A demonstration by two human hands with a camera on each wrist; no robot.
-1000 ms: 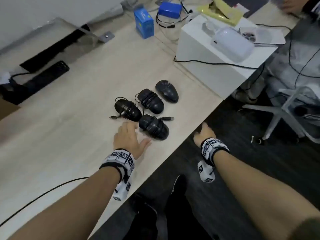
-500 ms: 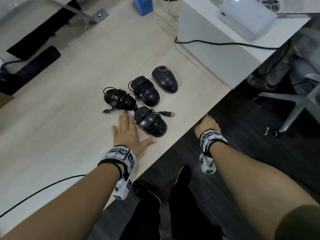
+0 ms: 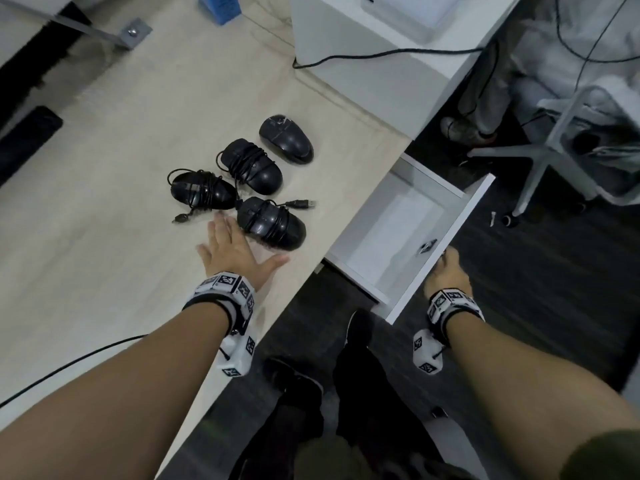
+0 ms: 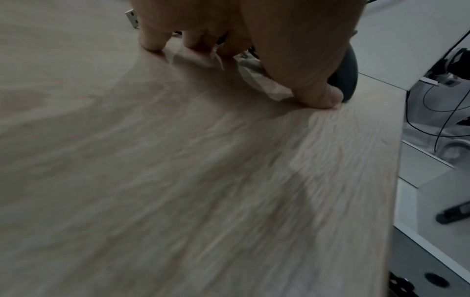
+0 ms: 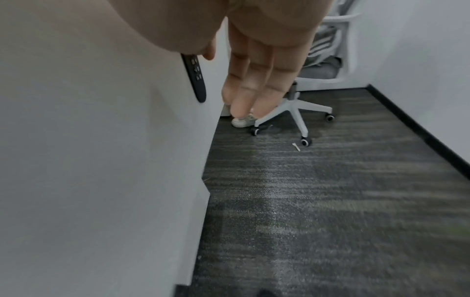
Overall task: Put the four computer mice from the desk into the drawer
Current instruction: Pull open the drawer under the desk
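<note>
Four black computer mice lie grouped on the pale wood desk point(image 3: 104, 271): a bare one point(image 3: 286, 139) farthest, two cable-wrapped ones point(image 3: 252, 166) point(image 3: 202, 190), and the nearest point(image 3: 272, 223) with its USB plug out to the right. My left hand point(image 3: 232, 247) lies flat on the desk, fingers beside the nearest mouse point(image 4: 348, 76) and thumb tip point(image 4: 323, 96) on the wood. The white drawer point(image 3: 446, 237) stands pulled out below the desk edge, its inside bare. My right hand point(image 3: 446, 275) is at the drawer front, fingers point(image 5: 254, 80) straight.
A white box point(image 3: 363, 64) with a black cable stands behind the mice, with a blue box point(image 3: 221, 8) farther back. Right of the drawer are an office chair base point(image 3: 554, 157) and another person's shoe point(image 3: 464, 128). My legs are below the desk edge.
The drawer, out of sight before, has slid out from under the desk edge, and my right hand has moved back with it. My left hand stays flat beside the nearest mouse.
</note>
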